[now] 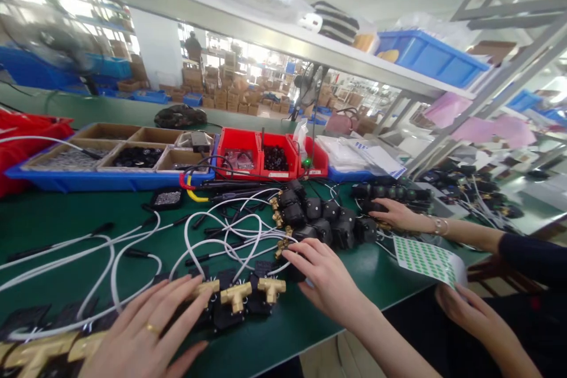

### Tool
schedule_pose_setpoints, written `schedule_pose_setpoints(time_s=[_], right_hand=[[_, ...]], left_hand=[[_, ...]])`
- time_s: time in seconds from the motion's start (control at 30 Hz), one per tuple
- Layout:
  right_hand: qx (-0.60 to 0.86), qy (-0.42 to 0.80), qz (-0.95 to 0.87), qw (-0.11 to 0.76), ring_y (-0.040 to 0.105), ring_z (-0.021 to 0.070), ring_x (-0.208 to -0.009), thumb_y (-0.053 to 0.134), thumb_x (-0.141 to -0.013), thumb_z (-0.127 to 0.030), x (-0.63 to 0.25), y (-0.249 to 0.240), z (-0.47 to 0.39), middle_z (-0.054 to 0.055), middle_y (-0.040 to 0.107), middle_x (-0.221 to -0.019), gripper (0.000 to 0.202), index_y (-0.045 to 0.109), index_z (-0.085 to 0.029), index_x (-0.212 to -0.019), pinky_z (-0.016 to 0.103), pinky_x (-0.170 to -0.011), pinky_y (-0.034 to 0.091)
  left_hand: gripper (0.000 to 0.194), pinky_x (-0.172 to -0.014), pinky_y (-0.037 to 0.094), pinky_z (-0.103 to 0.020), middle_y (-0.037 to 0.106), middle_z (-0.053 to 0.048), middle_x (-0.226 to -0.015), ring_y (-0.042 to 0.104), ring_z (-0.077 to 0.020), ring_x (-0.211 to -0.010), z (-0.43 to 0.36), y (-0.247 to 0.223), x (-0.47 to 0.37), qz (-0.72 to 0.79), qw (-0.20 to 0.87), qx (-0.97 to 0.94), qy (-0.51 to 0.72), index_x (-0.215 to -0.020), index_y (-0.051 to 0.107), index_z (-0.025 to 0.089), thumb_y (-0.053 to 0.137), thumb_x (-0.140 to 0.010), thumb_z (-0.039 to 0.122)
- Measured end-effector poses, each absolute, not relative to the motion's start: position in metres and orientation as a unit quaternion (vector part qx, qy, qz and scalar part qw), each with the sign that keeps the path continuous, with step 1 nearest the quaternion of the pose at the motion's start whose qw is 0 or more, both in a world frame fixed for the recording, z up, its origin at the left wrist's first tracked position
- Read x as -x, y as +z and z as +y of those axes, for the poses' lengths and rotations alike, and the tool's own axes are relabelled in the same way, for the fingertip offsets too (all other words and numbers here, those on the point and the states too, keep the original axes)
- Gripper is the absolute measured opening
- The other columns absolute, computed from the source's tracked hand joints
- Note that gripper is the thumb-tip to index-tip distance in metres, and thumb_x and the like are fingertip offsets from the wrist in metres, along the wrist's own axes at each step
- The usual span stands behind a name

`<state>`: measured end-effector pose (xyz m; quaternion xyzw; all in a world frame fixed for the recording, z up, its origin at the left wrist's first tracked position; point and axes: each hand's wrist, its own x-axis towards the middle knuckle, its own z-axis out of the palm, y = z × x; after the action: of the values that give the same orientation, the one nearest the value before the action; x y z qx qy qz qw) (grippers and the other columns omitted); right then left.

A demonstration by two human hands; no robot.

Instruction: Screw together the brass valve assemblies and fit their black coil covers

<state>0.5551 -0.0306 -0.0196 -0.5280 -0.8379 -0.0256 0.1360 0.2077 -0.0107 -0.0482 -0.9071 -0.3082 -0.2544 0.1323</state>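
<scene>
My left hand [155, 325], a ring on one finger, lies with fingers spread over a row of black units with brass T-shaped valve bodies. One brass tee fitting [236, 295] shows just right of its fingertips, and another brass tee [271, 288] sits beyond. My right hand [328, 277] has its fingers and thumb around a black valve actuator [294, 273], mostly hidden under the hand. Behind it stands a cluster of black actuators [343, 227] with brass fittings. White cables [228, 227] loop across the bench between my hands and the bins.
A co-worker's hand [394, 214] touches black units at right; their other hand [465, 307] holds a sheet of green stickers [425, 260]. Behind are a blue tray [110, 183] of small parts and red bins [279, 175]. A shelf [266, 29] crosses overhead.
</scene>
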Motion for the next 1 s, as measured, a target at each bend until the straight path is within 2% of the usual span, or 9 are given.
schedule_pose_setpoints(time_s=[0.2,0.43,0.53,0.63,0.7,0.8,0.9,1.0], right_hand=[[0.553,-0.031,-0.822,0.134,0.047,0.0230,-0.116,0.063,-0.073,-0.006,-0.562,-0.023,-0.017,0.004,0.056,-0.132,0.063,0.054,-0.022,-0.133,0.040,-0.103,0.048],[0.574,-0.043,-0.806,0.137,0.047,0.0239,-0.117,0.064,-0.073,-0.003,-0.580,-0.029,-0.008,0.003,0.056,-0.133,0.063,0.055,-0.022,-0.133,0.043,-0.103,0.048],[0.573,-0.048,-0.807,0.134,0.046,0.0287,-0.120,0.063,-0.075,-0.002,-0.581,-0.023,-0.015,0.005,0.054,-0.135,0.064,0.054,-0.022,-0.135,0.052,-0.100,0.048],[0.567,-0.054,-0.807,0.154,0.039,0.0346,-0.130,0.060,-0.078,-0.006,-0.571,-0.011,-0.030,0.008,0.045,-0.144,0.069,0.045,-0.025,-0.143,0.062,-0.100,0.046],[0.558,-0.033,-0.807,0.193,0.041,0.0307,-0.130,0.060,-0.084,-0.014,-0.561,-0.007,-0.037,0.009,0.044,-0.142,0.065,0.040,-0.026,-0.145,0.056,-0.101,0.049],[0.538,0.022,-0.811,0.226,0.055,0.0237,-0.112,0.060,-0.091,-0.023,-0.544,-0.015,-0.039,0.010,0.056,-0.125,0.047,0.047,-0.023,-0.136,0.040,-0.092,0.056],[0.529,0.056,-0.818,0.218,0.058,0.0229,-0.106,0.061,-0.090,-0.015,-0.532,-0.028,-0.034,0.010,0.059,-0.117,0.037,0.055,-0.018,-0.126,0.037,-0.089,0.057],[0.515,0.090,-0.828,0.204,0.059,0.0199,-0.104,0.066,-0.085,-0.009,-0.523,-0.028,-0.033,0.006,0.060,-0.115,0.036,0.058,-0.021,-0.119,0.033,-0.089,0.057]], left_hand=[[0.043,-0.088,0.046,-0.033,0.070,-0.001,-0.118,0.067,-0.0207,-0.096,0.004,-0.045,-0.224,-0.294,0.131,0.913,-0.249,-0.139,0.053,0.033,0.048,-0.097,0.038],[0.033,-0.082,0.050,-0.030,0.073,-0.002,-0.110,0.069,-0.0178,-0.090,0.000,-0.020,-0.231,-0.293,0.119,0.911,-0.263,-0.124,0.062,0.023,0.041,-0.098,0.024],[0.032,-0.083,0.053,-0.033,0.072,-0.005,-0.110,0.069,-0.0198,-0.092,-0.004,-0.017,-0.231,-0.327,0.086,0.911,-0.236,-0.123,0.061,0.020,0.044,-0.096,0.020],[0.033,-0.084,0.055,-0.037,0.071,-0.008,-0.111,0.069,-0.0235,-0.096,-0.006,-0.017,-0.234,-0.363,0.049,0.911,-0.188,-0.123,0.061,0.017,0.056,-0.091,0.018],[0.036,-0.084,0.055,-0.039,0.070,-0.009,-0.113,0.068,-0.0250,-0.098,-0.007,-0.016,-0.239,-0.385,0.021,0.909,-0.157,-0.123,0.062,0.017,0.064,-0.086,0.017],[0.037,-0.083,0.055,-0.038,0.070,-0.008,-0.113,0.068,-0.0249,-0.099,-0.005,-0.011,-0.247,-0.412,-0.014,0.901,-0.136,-0.121,0.064,0.019,0.070,-0.084,0.018],[0.032,-0.079,0.054,-0.034,0.071,-0.006,-0.109,0.068,-0.0224,-0.095,-0.003,-0.006,-0.251,-0.416,-0.039,0.898,-0.137,-0.115,0.066,0.021,0.072,-0.083,0.018],[0.032,-0.078,0.054,-0.032,0.071,-0.004,-0.105,0.069,-0.0210,-0.092,-0.003,-0.006,-0.249,-0.399,-0.057,0.904,-0.146,-0.111,0.067,0.021,0.075,-0.080,0.016]])
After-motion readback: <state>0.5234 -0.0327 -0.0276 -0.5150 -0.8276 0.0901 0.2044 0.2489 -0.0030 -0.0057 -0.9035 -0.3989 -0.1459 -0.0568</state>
